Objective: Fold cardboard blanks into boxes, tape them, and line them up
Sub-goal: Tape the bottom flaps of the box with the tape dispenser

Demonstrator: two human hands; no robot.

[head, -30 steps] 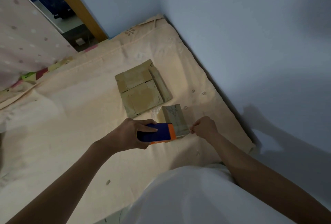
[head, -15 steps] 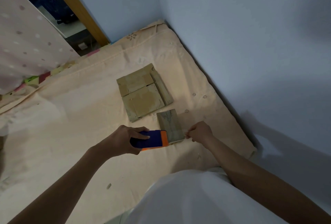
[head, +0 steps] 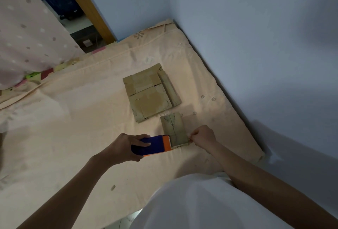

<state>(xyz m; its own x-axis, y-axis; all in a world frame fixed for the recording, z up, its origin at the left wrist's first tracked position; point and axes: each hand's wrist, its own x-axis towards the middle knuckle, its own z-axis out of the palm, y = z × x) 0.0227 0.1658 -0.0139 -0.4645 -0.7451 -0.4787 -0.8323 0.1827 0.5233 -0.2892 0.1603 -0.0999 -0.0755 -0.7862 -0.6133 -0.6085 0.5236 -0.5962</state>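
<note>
Your left hand (head: 126, 146) grips a tape dispenser (head: 151, 145), dark blue plastic body with an orange front, its toothed edge against the near end of the small box (head: 173, 129). The box is flat-topped, dull olive-brown cardboard with a dark line down its top, lying on the bed (head: 73, 128) just in front of you. Your right hand (head: 203, 136) is curled, pinching at the box's near right corner; what it pinches is too small to tell. Beyond the box, a group of taped cardboard boxes (head: 150, 93) lies on the peach sheet.
</note>
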